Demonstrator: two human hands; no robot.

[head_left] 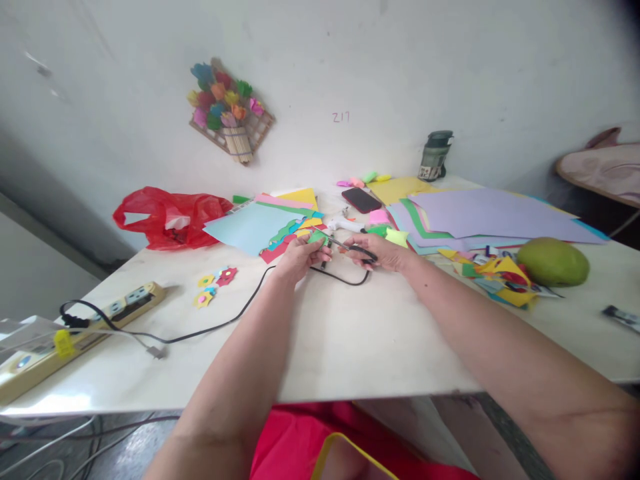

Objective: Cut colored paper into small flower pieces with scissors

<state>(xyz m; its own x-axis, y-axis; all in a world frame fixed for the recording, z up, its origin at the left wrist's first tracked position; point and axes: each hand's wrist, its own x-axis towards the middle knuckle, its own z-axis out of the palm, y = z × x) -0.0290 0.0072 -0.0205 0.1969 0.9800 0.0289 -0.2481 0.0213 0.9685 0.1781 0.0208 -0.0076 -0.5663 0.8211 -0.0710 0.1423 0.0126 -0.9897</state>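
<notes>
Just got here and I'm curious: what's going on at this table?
A person holds scissors in the right hand and a bit of green paper in the left hand. A white glue gun lies just beyond. Small paper flowers lie off to the left; larger sheets are stacked on both sides.

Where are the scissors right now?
Mid-frame in the head view, the scissors are in the person's right hand, blades pointing left toward the green paper in the left hand.
</notes>
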